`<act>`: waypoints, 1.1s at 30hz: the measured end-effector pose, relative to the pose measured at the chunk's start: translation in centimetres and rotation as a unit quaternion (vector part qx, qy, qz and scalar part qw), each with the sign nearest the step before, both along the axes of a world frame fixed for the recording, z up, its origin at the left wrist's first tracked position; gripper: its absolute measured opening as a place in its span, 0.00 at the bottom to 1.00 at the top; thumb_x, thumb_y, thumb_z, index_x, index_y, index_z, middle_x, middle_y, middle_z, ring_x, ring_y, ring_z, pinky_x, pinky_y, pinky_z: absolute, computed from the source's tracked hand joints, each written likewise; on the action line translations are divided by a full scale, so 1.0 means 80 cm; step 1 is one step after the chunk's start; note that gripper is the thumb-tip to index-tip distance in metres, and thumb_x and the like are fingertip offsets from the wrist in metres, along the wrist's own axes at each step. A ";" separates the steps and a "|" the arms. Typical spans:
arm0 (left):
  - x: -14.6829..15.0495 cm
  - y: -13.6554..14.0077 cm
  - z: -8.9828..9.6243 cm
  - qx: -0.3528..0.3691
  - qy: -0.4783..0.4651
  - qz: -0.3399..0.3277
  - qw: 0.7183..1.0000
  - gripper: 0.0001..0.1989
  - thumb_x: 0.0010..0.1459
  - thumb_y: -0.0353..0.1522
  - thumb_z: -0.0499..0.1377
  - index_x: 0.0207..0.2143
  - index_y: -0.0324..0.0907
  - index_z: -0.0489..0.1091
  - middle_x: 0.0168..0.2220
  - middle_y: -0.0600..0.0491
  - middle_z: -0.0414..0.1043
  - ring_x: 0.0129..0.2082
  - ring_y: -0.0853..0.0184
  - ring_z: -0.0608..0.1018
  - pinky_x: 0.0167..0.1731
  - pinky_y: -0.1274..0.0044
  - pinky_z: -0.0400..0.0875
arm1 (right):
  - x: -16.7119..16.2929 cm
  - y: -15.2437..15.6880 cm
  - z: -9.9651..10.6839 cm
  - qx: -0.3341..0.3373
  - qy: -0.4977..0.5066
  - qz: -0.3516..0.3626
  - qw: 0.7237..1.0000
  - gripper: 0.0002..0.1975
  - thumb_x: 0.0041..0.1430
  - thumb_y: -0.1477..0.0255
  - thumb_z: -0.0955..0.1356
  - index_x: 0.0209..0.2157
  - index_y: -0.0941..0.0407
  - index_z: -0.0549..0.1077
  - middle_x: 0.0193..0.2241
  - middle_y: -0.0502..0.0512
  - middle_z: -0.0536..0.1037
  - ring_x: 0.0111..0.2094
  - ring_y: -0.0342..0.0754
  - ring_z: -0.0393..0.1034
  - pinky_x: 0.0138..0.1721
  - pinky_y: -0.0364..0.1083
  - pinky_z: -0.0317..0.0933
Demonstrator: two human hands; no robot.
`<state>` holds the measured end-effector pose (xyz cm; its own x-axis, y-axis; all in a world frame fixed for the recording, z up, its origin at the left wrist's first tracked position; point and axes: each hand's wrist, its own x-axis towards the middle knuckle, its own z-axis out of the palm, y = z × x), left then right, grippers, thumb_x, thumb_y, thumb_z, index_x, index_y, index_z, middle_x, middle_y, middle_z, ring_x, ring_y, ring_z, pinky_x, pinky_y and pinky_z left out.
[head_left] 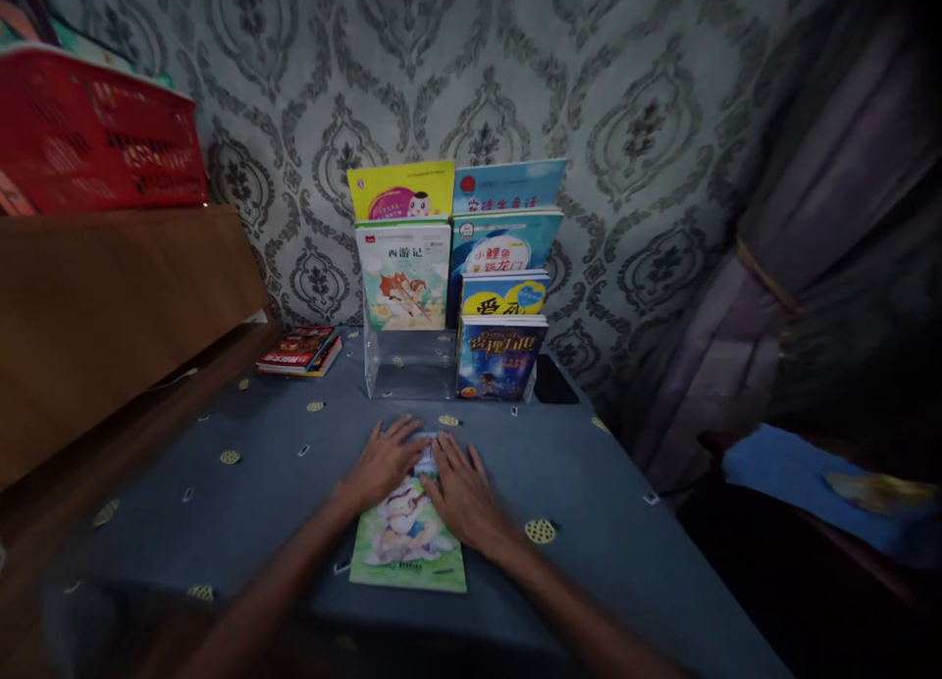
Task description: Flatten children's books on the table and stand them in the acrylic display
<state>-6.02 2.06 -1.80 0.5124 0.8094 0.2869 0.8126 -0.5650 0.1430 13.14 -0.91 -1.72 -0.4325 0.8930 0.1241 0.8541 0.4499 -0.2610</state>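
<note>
A thin picture book (408, 547) with a green cover and a figure playing a guitar lies on the blue tablecloth in front of me. My left hand (384, 463) rests flat across its upper left part, fingers stretched out. On the upper right part lies my right hand (460, 488), also flat with the fingers extended. Between them they cover much of the book's top. Beyond the hands stands a clear acrylic book rack (410, 370). In its left column is a white storybook (408, 282) with a yellow book behind it; the right column holds several books, a dark blue one (497, 360) foremost.
A small pile of books (301, 350) lies at the table's back left. A dark flat object (555, 380) sits right of the rack. At far left, a red plastic basket (103, 130) stands on a wooden cabinet (125, 316). A tied purple curtain (728, 345) hangs at right.
</note>
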 end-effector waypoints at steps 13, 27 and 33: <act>-0.006 -0.020 0.000 0.012 0.071 0.174 0.982 0.22 0.70 0.31 0.46 0.61 0.41 0.68 0.63 0.44 0.68 0.65 0.55 0.68 0.61 0.58 0.66 | 0.000 -0.006 0.027 -0.071 0.003 -0.017 0.997 0.33 0.69 0.62 0.57 0.69 0.65 0.56 0.70 0.62 0.50 0.72 0.58 0.44 0.70 0.62 0.40; 0.002 -0.028 0.002 0.028 0.077 0.237 0.968 0.22 0.70 0.30 0.45 0.60 0.39 0.69 0.59 0.43 0.73 0.56 0.55 0.76 0.54 0.62 0.71 | 0.003 -0.007 0.027 -0.069 0.010 -0.019 0.997 0.32 0.69 0.63 0.57 0.69 0.65 0.57 0.70 0.64 0.51 0.71 0.58 0.46 0.70 0.62 0.42; 0.001 -0.034 0.022 0.024 0.091 0.256 0.962 0.19 0.69 0.31 0.47 0.55 0.40 0.72 0.50 0.43 0.76 0.50 0.53 0.76 0.49 0.62 0.72 | 0.011 -0.008 0.010 -0.028 0.016 0.002 0.999 0.31 0.68 0.64 0.59 0.68 0.65 0.60 0.69 0.67 0.55 0.70 0.58 0.50 0.69 0.62 0.47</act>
